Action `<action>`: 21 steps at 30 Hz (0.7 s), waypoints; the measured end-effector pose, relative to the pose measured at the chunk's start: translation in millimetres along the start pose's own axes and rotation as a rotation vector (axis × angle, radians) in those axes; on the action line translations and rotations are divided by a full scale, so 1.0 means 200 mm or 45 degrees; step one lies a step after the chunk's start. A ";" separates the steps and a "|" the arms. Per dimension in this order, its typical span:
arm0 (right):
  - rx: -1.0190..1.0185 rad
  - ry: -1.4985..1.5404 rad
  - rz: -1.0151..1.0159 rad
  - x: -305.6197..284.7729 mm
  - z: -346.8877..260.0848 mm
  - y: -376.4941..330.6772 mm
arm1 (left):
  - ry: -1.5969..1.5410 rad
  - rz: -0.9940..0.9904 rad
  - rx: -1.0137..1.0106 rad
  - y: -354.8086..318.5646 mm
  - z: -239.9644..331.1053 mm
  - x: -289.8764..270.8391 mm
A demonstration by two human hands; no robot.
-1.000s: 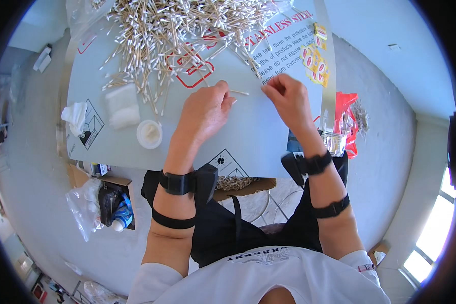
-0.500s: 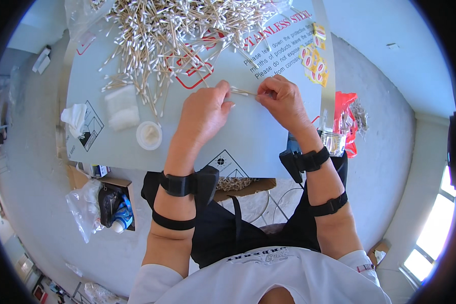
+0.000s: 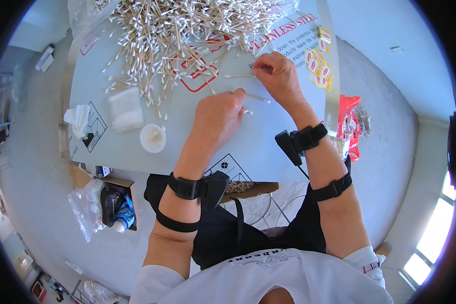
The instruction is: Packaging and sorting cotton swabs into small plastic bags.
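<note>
My left hand (image 3: 217, 115) is closed in a pinch over the middle of the table. A cotton swab (image 3: 257, 97) sticks out of its fingertips toward the right, and another white tip shows just below. Farther up and to the right, my right hand (image 3: 281, 80) pinches a single cotton swab (image 3: 239, 76), whose white tip points left. The two hands are apart. Beyond them spreads a big heap of cotton swabs (image 3: 172, 30) with pale sticks and white ends, some strays lying near my left hand. What else the curled fingers cover is hidden.
Left on the table (image 3: 187, 159) are a white cotton pad stack (image 3: 125, 110), a small round white tub (image 3: 153, 138) and a crumpled tissue (image 3: 77, 119). Yellow packets (image 3: 320, 68) lie at the right edge. A red bag (image 3: 347, 116) sits beyond it. An open box (image 3: 129, 190) stands lower left.
My hands have moved apart. The right one has gone up and away with a swab; the left has shifted right and slightly nearer, still holding a swab. The view has shifted slightly.
</note>
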State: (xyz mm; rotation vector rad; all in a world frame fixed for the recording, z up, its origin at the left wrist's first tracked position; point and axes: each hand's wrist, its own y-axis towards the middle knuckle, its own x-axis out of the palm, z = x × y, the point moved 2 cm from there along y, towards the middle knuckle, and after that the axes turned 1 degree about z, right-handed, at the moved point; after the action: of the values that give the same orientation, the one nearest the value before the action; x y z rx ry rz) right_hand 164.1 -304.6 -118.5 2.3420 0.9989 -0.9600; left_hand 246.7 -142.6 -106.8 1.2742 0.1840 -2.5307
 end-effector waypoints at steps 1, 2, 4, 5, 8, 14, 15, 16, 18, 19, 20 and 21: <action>-0.002 0.003 -0.002 0.01 -0.01 0.02 | 0.007 0.006 0.003 0.00 0.00 0.00; -0.027 0.034 0.104 0.02 -0.03 0.04 | 0.010 0.006 -0.001 0.00 0.00 0.00; -0.050 0.057 0.214 0.05 -0.04 0.08 | 0.020 0.012 0.005 0.00 0.00 0.01; -0.137 -0.070 0.310 0.06 -0.06 0.10 | 0.019 0.012 0.007 0.00 0.01 0.01; -0.188 -0.267 0.362 0.12 -0.08 0.16 | -0.045 0.051 -0.036 0.00 0.01 0.00; 0.108 -0.016 0.165 0.08 0.01 0.14 | 0.042 -0.024 0.012 0.01 0.00 0.00; 0.181 0.118 0.153 0.05 0.02 0.11 | 0.015 -0.020 -0.001 0.01 0.00 0.00; 0.181 0.117 0.151 0.02 0.02 0.08 | -0.011 -0.016 -0.013 0.00 0.00 0.00; 0.388 0.421 -0.027 -0.03 0.03 0.01 | -0.055 -0.003 -0.037 0.01 0.00 0.00; 0.471 0.618 -0.056 -0.06 -0.02 -0.04 | -0.087 0.010 -0.075 0.00 -0.01 0.00; 0.469 0.623 -0.061 -0.08 -0.04 -0.09 | -0.083 0.011 -0.081 -0.01 -0.03 -0.01; 0.498 0.671 -0.083 -0.13 -0.04 -0.15 | -0.123 0.042 -0.076 0.00 -0.02 0.00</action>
State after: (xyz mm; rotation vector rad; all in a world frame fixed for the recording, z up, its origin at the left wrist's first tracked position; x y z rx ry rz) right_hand 133.2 -291.8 -96.8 3.0037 1.1645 -0.6051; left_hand 249.0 -141.6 -109.0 1.1210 0.2133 -2.5321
